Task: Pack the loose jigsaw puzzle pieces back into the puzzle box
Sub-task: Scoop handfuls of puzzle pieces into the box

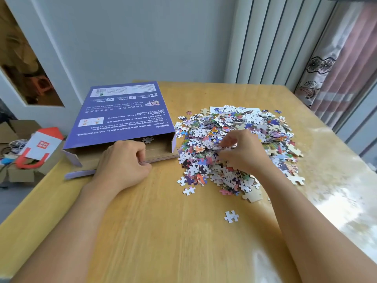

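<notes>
Wooden table (155, 231) fills the view. Purple puzzle box (120, 117) lies far left, its near end open — the left hand (122, 162) rests there, fingers curled on the flap edge. Right of it sprawls the pile of puzzle pieces (234, 144) — the right hand (240, 154) digs in, fingers pinching pieces.

I see my left hand (122, 160) at centre-left of the frame, knuckles up, fingers curled under. My right hand (240, 154) sits right of centre, fingers bent downward, pinching. Both bare forearms reach in from the lower corners.
</notes>
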A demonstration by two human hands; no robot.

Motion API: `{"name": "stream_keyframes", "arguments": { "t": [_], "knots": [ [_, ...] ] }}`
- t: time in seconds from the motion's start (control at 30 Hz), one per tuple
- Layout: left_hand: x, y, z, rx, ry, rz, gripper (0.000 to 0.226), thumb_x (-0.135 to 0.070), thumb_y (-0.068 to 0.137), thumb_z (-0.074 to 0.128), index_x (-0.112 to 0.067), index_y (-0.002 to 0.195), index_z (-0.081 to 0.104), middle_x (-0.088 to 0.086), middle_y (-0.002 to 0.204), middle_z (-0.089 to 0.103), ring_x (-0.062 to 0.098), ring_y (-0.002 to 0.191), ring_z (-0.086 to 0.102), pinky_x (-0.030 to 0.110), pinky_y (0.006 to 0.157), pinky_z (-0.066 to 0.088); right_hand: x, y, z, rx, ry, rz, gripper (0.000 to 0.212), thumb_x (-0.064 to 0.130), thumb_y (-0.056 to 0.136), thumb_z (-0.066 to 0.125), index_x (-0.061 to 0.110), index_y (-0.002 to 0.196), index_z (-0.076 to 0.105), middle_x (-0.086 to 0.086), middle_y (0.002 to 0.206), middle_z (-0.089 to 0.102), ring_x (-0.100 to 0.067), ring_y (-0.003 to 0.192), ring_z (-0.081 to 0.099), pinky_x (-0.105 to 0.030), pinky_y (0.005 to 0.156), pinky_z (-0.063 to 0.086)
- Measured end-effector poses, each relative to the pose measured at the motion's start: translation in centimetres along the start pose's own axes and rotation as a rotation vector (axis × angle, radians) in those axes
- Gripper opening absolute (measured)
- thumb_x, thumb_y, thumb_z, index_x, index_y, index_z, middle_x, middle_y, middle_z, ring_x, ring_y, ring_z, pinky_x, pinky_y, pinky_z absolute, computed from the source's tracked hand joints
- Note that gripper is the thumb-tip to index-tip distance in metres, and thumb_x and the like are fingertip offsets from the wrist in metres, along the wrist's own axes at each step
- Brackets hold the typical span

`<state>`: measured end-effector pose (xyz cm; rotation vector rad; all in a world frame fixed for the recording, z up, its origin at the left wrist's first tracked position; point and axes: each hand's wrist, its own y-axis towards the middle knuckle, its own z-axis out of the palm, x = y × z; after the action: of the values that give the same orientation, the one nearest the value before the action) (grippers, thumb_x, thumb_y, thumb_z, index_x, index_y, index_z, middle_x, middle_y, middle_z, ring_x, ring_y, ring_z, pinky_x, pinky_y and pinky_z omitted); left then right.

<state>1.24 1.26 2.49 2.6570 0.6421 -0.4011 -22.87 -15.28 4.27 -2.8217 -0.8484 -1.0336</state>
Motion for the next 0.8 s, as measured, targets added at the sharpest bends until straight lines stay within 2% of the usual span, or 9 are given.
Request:
{"name": "stream_keyframes", "arguments": {
  "t": [0.07, 0.13, 0.23, 0.37, 0.43, 0.5, 0.6, 0.67, 0.8],
  "knots": [
    [-0.1, 0.0, 0.1, 0.005, -0.018, 0.026, 0.018, -0.026, 0.065, 0.075, -0.027, 0.065, 0.057, -0.013, 0.064, 0.059, 0.006, 0.066, 0.056, 0.027, 0.061, 0.045, -0.6, -0.1, -0.4, -0.047, 0.074, 0.01, 0.004, 0.011, 0.075, 0.075, 0.014, 0.076, 0.073, -0.002, 0.078, 0.072, -0.011, 0.056, 0.057, -0.024, 0.05, 0.043],
    [-0.2, 0.1, 0.4, 0.028, -0.026, 0.054, 0.015, -0.031, 0.067, 0.076, -0.031, 0.069, 0.061, -0.015, 0.069, 0.06, 0.004, 0.07, 0.057, 0.03, 0.066, 0.052, -1.1, -0.4, -0.9, -0.079, 0.247, 0.058, 0.008, 0.005, 0.077, 0.073, 0.011, 0.071, 0.074, -0.005, 0.069, 0.072, -0.012, 0.052, 0.06, -0.028, 0.05, 0.051],
    [0.1, 0.1, 0.7, 0.036, -0.052, 0.095, 0.013, -0.036, 0.071, 0.079, -0.033, 0.07, 0.067, -0.017, 0.071, 0.061, 0.004, 0.072, 0.058, 0.031, 0.069, 0.054, -1.9, -0.5, -1.5, -0.089, 0.51, 0.165, 0.012, -0.001, 0.078, 0.07, 0.006, 0.07, 0.075, -0.006, 0.069, 0.074, -0.023, 0.063, 0.066, -0.039, 0.065, 0.061],
    [0.3, 0.1, 0.9, 0.016, -0.098, 0.122, 0.022, -0.048, 0.082, 0.073, -0.031, 0.068, 0.073, -0.015, 0.07, 0.063, 0.005, 0.07, 0.059, 0.031, 0.067, 0.053, -2.3, -0.4, -1.1, -0.009, 0.646, 0.253, 0.008, 0.014, 0.087, 0.073, 0.01, 0.081, 0.076, -0.013, 0.08, 0.076, -0.027, 0.071, 0.061, -0.047, 0.078, 0.058],
    [0.1, 0.1, 1.1, 0.009, -0.12, 0.136, 0.027, -0.047, 0.086, 0.069, -0.028, 0.068, 0.073, -0.013, 0.069, 0.063, 0.006, 0.068, 0.059, 0.033, 0.067, 0.053, -2.0, -0.5, -1.1, 0.003, 0.474, 0.121, 0.006, 0.02, 0.088, 0.073, 0.017, 0.092, 0.076, -0.007, 0.09, 0.077, -0.014, 0.073, 0.07, -0.031, 0.072, 0.059],
    [0.0, 0.1, 1.2, 0.01, -0.13, 0.162, 0.025, -0.047, 0.085, 0.07, -0.028, 0.069, 0.072, -0.012, 0.068, 0.061, 0.004, 0.067, 0.057, 0.032, 0.065, 0.053, -1.5, -1.0, -1.2, 0.005, 0.153, -0.068, 0.027, 0.027, 0.085, 0.076, 0.023, 0.111, 0.072, 0.006, 0.106, 0.072, -0.005, 0.079, 0.067, -0.018, 0.065, 0.049],
    [0.0, 0.1, 1.3, 0.014, -0.14, 0.188, 0.021, -0.047, 0.081, 0.075, -0.029, 0.07, 0.072, -0.013, 0.067, 0.059, 0.004, 0.066, 0.056, 0.032, 0.063, 0.053, -1.4, -1.1, -0.9, 0.028, -0.111, -0.183, 0.064, 0.044, 0.077, 0.08, 0.029, 0.135, 0.059, 0.008, 0.132, 0.058, -0.011, 0.11, 0.056, -0.029, 0.087, 0.046],
    [0.1, 0.1, 1.4, 0.008, -0.14, 0.191, 0.022, -0.047, 0.08, 0.076, -0.03, 0.069, 0.072, -0.014, 0.066, 0.059, 0.004, 0.066, 0.056, 0.032, 0.063, 0.052, -1.2, -0.6, -0.3, 0.117, -0.188, -0.194, 0.076, 0.056, 0.075, 0.077, 0.033, 0.143, 0.05, 0.003, 0.143, 0.049, -0.02, 0.128, 0.045, -0.039, 0.102, 0.043],
    [0.2, 0.2, 1.5, 0.012, -0.146, 0.196, 0.022, -0.047, 0.08, 0.076, -0.03, 0.068, 0.071, -0.014, 0.066, 0.059, 0.004, 0.066, 0.056, 0.031, 0.062, 0.051, -0.5, 1.4, 0.0, 0.182, -0.305, -0.194, 0.073, 0.058, 0.077, 0.076, 0.03, 0.14, 0.054, -0.003, 0.133, 0.058, -0.026, 0.12, 0.051, -0.041, 0.098, 0.046]
  ]
}}
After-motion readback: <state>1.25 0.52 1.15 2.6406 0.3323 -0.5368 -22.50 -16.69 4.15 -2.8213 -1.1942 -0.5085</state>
